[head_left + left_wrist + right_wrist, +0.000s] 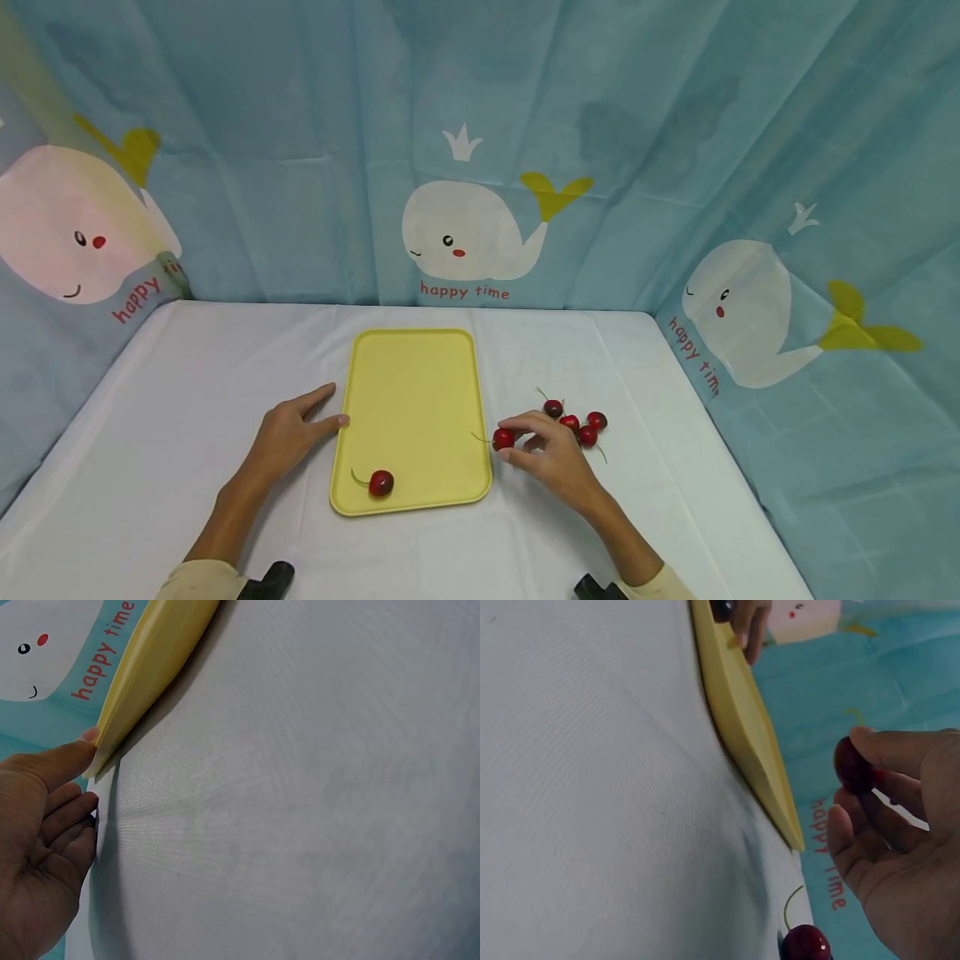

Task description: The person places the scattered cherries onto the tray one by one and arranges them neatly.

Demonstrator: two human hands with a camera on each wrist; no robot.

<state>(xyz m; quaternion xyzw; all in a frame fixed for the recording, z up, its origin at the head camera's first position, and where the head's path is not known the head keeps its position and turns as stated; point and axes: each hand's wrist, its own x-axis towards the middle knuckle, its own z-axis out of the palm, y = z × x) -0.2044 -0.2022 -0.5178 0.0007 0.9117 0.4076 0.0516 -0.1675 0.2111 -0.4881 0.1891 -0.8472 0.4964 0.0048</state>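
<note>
My right hand (551, 458) pinches a dark red cherry (503, 439) between thumb and fingers, just off the right edge of the yellow tray (412, 400). The stem of this cherry (853, 765) points up in the right wrist view. At the tray's left edge is my left hand (288, 433), its thumb touching the rim and its fingers extended beside it. In the left wrist view the thumb (71, 759) lies against the tray's side. One cherry with a stem (381, 482) rests on the tray near its front left corner.
Several cherries (588, 436) lie in a loose cluster on the white tablecloth (645, 517), right of the tray and beyond my right hand. A blue curtain (300, 225) printed with whales hangs behind the table and along both sides.
</note>
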